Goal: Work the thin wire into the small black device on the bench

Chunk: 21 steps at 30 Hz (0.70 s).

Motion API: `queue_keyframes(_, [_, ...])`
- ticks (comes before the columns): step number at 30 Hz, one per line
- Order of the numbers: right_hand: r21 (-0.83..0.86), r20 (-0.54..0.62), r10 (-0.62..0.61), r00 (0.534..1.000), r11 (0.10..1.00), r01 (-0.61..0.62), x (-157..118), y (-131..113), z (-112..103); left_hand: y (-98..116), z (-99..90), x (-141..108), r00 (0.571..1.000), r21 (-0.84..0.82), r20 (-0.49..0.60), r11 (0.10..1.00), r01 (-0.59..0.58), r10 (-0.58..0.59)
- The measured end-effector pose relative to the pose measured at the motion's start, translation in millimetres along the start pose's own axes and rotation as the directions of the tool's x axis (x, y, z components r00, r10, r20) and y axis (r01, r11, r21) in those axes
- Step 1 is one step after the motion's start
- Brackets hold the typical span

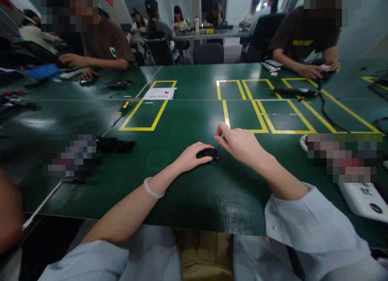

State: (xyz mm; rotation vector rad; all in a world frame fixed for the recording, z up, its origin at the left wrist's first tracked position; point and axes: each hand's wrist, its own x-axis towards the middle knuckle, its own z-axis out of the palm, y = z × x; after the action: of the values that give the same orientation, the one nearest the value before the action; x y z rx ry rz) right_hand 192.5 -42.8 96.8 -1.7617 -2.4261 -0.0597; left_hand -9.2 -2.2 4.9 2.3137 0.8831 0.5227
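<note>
— Hands low over the near middle of the green table [188, 192]. Left hand [190, 156] cupped over a small black part [210, 154], fingers curled and pressed onto its near and left sides, probably to pin it flat against the table and stop it sliding.

— And the right hand [239, 143]?

— Raised just above and to the right of the part, thumb and forefinger pinched together on something thin and dark, maybe a fine tool or a short wire; too small to tell which. Remaining fingers tucked loosely. Wrist bent down, likely for a steady, precise touch at the part's far right corner.

— Anything worn?

— Pale bracelet [153, 189] on the left wrist; light sleeves pushed up, seemingly to keep cloth off the work.

— Around them?

— Yellow tape boxes [145, 115] marked out further across the table, apparently as set places for things. Screwdriver [123, 109] with a yellow-and-black handle at the far left, beside a white sheet of paper [159, 93]. Black pieces [117, 145] to the near left. White device [363, 200] at the near right. Other people seated along the far edge, their hands busy with their own items, well apart from this pair.
</note>
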Motion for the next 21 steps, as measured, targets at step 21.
queue_keyframes(21, [0.05, -0.02, 0.011, 1.0, 0.999, -0.01, 1.4, 2.2, -1.1, -4.0, 1.3, 0.3, 1.0, 0.023, 0.002, 0.999, -0.026, 0.026])
